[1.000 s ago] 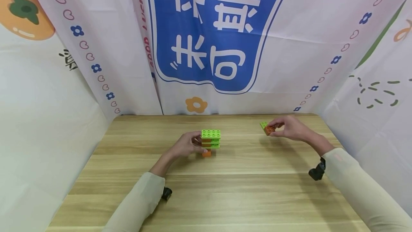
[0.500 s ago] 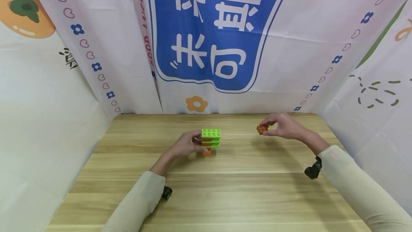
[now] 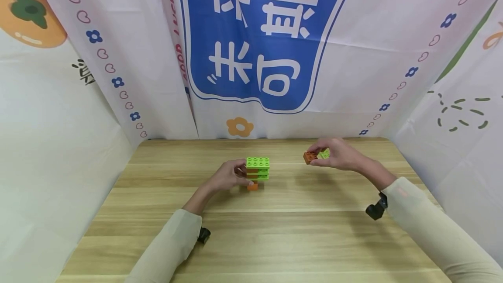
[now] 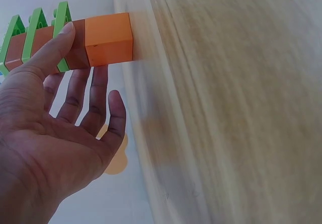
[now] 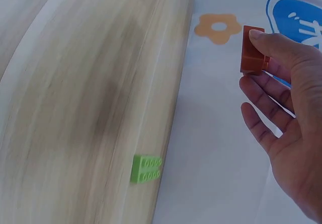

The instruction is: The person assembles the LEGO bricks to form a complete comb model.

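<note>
A stack of building blocks (image 3: 257, 163) stands upright near the table's middle, an orange block (image 4: 109, 38) at its base and brown blocks alternating with green plates above. My left hand (image 3: 228, 175) holds the stack from its left side, thumb across the lower part in the left wrist view. Over the table to the right, my right hand (image 3: 340, 154) pinches a brown block (image 3: 310, 157) between thumb and fingers, apart from the stack. Behind that hand a loose green block (image 5: 146, 169) lies on the table, partly hidden in the head view.
The wooden table (image 3: 275, 243) reaches back to a white printed cloth (image 3: 349, 77). More cloth hangs at the left and right sides. A small black device (image 3: 376, 207) sits on my right wrist.
My right hand has moved left with the brown block, leaving the green block behind on the table. The left hand and the stack stay where they were.
</note>
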Available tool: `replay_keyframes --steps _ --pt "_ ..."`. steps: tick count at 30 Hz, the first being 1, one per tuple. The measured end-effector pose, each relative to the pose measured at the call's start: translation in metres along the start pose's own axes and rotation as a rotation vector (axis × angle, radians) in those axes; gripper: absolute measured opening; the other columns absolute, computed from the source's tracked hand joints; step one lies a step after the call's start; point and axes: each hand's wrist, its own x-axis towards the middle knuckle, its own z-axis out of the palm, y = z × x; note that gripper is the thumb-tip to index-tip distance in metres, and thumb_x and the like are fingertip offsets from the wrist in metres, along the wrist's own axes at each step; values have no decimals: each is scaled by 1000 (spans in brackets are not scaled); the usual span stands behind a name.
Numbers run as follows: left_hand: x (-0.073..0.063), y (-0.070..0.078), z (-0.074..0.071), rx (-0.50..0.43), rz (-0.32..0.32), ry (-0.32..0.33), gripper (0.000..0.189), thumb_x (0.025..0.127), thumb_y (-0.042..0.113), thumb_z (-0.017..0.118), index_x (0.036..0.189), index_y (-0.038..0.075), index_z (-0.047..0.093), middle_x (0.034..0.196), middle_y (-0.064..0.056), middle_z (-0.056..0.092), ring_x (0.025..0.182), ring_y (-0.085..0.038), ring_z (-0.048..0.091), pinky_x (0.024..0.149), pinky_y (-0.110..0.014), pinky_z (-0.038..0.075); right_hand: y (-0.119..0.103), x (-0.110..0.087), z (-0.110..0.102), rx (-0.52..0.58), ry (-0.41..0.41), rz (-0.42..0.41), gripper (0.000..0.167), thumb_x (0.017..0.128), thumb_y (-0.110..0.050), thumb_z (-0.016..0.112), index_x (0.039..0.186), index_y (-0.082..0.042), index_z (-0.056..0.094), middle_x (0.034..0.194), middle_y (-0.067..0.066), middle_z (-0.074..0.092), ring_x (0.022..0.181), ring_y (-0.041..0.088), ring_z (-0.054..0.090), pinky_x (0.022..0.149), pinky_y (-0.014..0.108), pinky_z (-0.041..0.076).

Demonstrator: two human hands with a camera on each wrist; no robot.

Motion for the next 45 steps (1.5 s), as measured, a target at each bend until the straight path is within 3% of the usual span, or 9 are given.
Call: replay_keyframes --steps 8,17,27,37,45 --pt "-1 -2 1 -20 -12 2 36 87 12 89 119 11 72 109 -9 70 97 -24 66 88 -39 56 -21 11 4 -30 16 -28 31 88 -24 89 113 -9 80 102 -2 78 90 11 69 77 30 58" --pt "0 0 1 -17 -21 9 30 86 14 90 107 11 69 109 -9 67 98 -24 66 87 -38 57 -43 27 8 5 36 -75 30 88 -23 89 113 -8 80 101 -2 77 90 12 70 78 34 61" --pt "-1 2 1 -15 -13 5 32 87 13 90 111 10 70 108 -9 67 97 -23 67 86 -37 58 -64 42 19 25 60 -111 30 87 -22 90 112 -7 80 99 -2 77 89 12 69 80 32 61" --pt "2 -1 1 -9 -5 4 43 87 13 90 126 12 72 107 -7 72 95 -22 67 87 -37 56 -80 56 26 30 89 -133 35 87 -24 90 115 -5 80 97 -1 75 87 11 67 78 30 58" --pt "2 -1 1 -13 -2 5 43 86 15 90 124 12 72 107 -8 71 97 -22 68 91 -41 58 -88 67 34 45 86 -133 33 88 -23 89 115 -6 80 99 -1 75 88 12 66 79 29 59"
